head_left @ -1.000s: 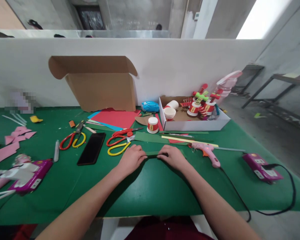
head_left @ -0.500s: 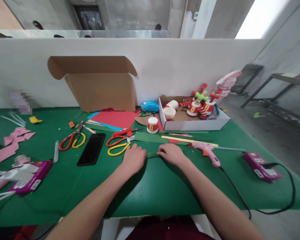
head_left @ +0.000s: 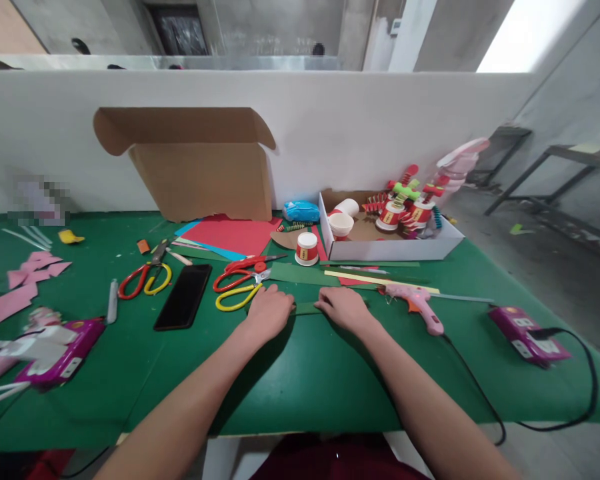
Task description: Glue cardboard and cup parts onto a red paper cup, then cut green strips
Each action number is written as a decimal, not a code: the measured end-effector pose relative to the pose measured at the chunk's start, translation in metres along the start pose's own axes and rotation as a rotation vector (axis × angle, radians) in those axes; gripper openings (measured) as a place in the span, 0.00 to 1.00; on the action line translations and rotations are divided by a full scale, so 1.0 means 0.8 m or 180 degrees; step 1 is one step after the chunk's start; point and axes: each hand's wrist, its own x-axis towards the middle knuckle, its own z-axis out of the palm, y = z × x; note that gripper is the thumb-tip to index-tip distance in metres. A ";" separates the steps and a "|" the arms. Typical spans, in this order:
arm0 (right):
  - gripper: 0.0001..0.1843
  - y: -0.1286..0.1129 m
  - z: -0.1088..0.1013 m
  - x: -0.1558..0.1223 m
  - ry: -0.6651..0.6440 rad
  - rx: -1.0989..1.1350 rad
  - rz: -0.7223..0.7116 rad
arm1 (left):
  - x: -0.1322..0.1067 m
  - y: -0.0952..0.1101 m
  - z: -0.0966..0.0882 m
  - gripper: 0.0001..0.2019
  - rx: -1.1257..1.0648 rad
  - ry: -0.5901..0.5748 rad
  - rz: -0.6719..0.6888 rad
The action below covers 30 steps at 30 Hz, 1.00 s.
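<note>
A narrow dark green paper strip (head_left: 306, 308) lies flat on the green table (head_left: 305, 373) between my hands. My left hand (head_left: 269, 312) presses its left end with curled fingers. My right hand (head_left: 344, 309) presses the right end, fingers bent down onto it. Just left of my left hand lie yellow-handled scissors (head_left: 236, 297) and red-handled scissors (head_left: 244, 265). A pink glue gun (head_left: 416, 303) rests to the right of my right hand.
A black phone (head_left: 183, 305) and another pair of scissors (head_left: 145, 277) lie to the left. A white box (head_left: 387, 248) holds paper-cup crafts. Red and blue paper sheets (head_left: 230, 237) sit before an open cardboard box (head_left: 195, 160). Purple devices (head_left: 527, 333) (head_left: 63, 350) sit at both sides.
Both hands have slid slightly forward along the strip and stay pressed on it; the view has shifted a little.
</note>
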 end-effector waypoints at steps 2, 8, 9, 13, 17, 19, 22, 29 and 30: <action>0.11 -0.001 0.000 0.000 -0.0023 0.0011 0.0030 | 0.001 0.000 -0.002 0.15 -0.0025 -0.0014 -0.0001; 0.11 0.000 0.003 0.003 -0.0020 0.0013 0.0076 | 0.003 0.001 0.001 0.14 -0.0027 0.0037 -0.0027; 0.11 0.000 0.003 0.003 -0.0022 0.0006 0.0081 | 0.003 0.001 0.002 0.14 -0.0022 0.0036 -0.0032; 0.11 -0.001 0.003 0.004 -0.0021 -0.0026 0.0081 | 0.004 0.002 0.002 0.15 -0.0016 0.0010 -0.0051; 0.11 -0.002 0.002 0.004 -0.0044 -0.0029 0.0082 | 0.005 0.003 0.002 0.16 -0.0011 0.0012 -0.0051; 0.10 -0.002 0.002 0.004 -0.0050 -0.0019 0.0086 | 0.005 0.002 0.003 0.16 -0.0003 0.0055 -0.0052; 0.10 -0.002 0.002 0.005 -0.0055 -0.0010 0.0098 | 0.006 0.002 0.006 0.15 0.0018 0.0074 -0.0052; 0.10 0.001 0.001 0.007 -0.0068 0.0017 0.0093 | 0.006 -0.001 0.007 0.16 0.0042 0.0017 -0.0009; 0.10 0.002 0.001 0.008 -0.0075 0.0023 0.0095 | 0.007 -0.001 0.007 0.16 0.0045 0.0015 -0.0003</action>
